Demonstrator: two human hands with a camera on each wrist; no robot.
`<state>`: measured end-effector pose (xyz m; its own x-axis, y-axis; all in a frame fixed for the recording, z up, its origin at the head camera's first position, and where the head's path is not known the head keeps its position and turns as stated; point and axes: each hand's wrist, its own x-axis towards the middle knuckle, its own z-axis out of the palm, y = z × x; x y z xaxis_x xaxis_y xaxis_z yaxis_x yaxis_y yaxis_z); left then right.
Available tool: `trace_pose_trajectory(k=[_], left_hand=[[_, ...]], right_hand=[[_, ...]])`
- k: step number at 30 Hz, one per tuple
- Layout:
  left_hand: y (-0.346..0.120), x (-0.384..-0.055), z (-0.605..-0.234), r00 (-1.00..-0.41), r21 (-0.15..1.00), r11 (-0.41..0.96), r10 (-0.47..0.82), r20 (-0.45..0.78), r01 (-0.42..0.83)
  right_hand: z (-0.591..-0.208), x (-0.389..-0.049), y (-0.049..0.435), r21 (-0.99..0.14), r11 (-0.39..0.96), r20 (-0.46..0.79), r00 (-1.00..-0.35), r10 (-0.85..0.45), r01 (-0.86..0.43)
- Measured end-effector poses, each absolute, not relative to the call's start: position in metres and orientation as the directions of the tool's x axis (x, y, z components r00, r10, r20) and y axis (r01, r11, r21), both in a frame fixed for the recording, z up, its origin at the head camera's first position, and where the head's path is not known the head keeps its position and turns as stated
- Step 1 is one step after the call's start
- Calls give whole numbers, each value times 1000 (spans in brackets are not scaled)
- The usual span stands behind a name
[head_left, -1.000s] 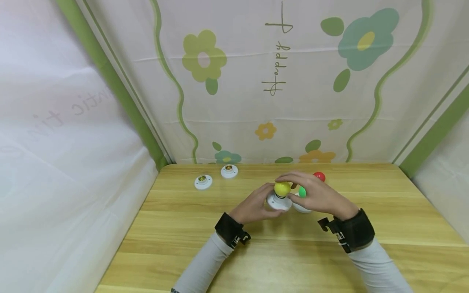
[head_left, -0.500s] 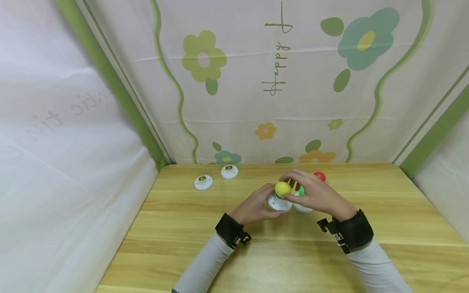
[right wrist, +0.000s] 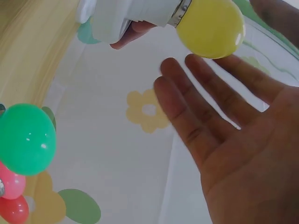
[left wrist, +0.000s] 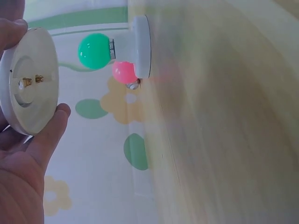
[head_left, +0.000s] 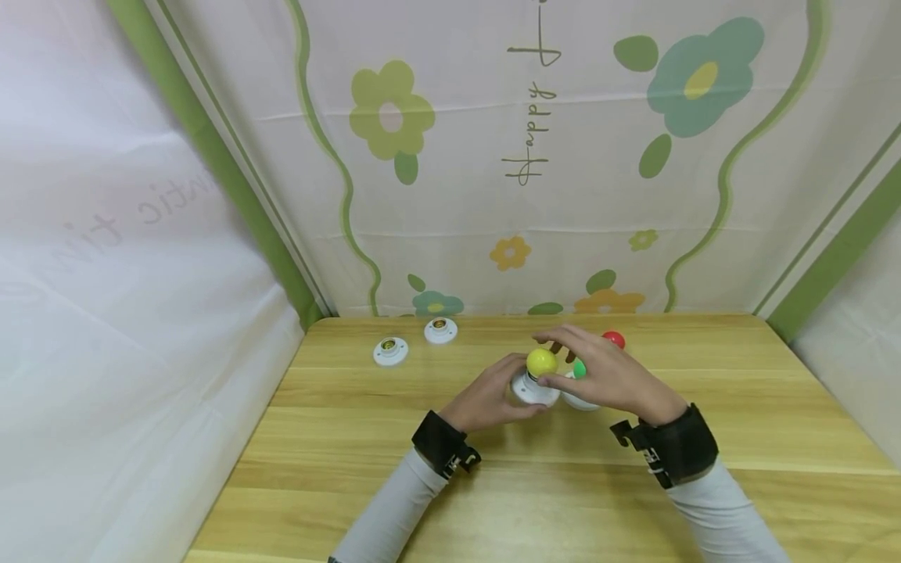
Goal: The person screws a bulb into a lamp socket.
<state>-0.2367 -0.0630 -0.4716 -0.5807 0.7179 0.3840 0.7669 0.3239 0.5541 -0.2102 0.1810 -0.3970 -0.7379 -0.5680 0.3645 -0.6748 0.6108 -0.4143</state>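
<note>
"Bulb, yellow and glossy, standing roughly upright in a round white holder; the pair held above the wooden table. Note the metal cap, a narrow band visible between globe and holder."

"And the grip, from where we stand?"

"Left hand: thumb and fingers curled round the holder's rim at opposite edges, leaving the brass screws beneath uncovered. Right hand: fingers extended loosely, spread wider than the globe, forefinger at its surface, thumb standing off in the right wrist view. Whether that fingertip touches, I cannot tell."

"Heavy, would you say?"

"Light, in my judgement, and stiff throughout. The smooth globe probably slips under dry fingertips. Glass or plastic cannot be told by eye, so treat as fragile."

"Best points of hold, then?"

"Globe: round its widest part, thumb opposite several fingers, pressure gentle and even; a sideways push would likely strain the neck. Holder: by the flat rim, as the left hand has it, clear of the screws."

"And the neighbours?"

"Green bulb, in its own holder, just beside the right hand; red bulb farther back. Two bulbless holders lie well apart, toward the far left corner."
</note>
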Motion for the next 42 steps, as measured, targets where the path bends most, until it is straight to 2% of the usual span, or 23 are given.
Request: trace_pose_trajectory(k=[7,14,23,29,38,42], left_hand=[[-66,-237,-470,-572,555,310,721,392,772],[-67,-236,-470,-570,542,322,726,386,777],[-67,-235,-471,-569,531,328,723,391,781],[-65,-236,-472,-571,520,339,722,390,784],[-64,-233,-470,-589,545,345,718,371,764],[-65,-234,-468,-578,530,342,722,381,776]], right_hand=[[-399,-211,183,-436,514,389,-670,-633,-739],[-398,-210,180,-431,543,373,-690,-620,-721],[-399,-212,179,-389,540,425,-665,-614,-747],[-398,-212,177,-374,578,425,-688,-588,-725],[-399,-211,180,-398,615,369,-732,-572,-681],[-398,-211,183,-425,568,373,-709,-599,-704]])
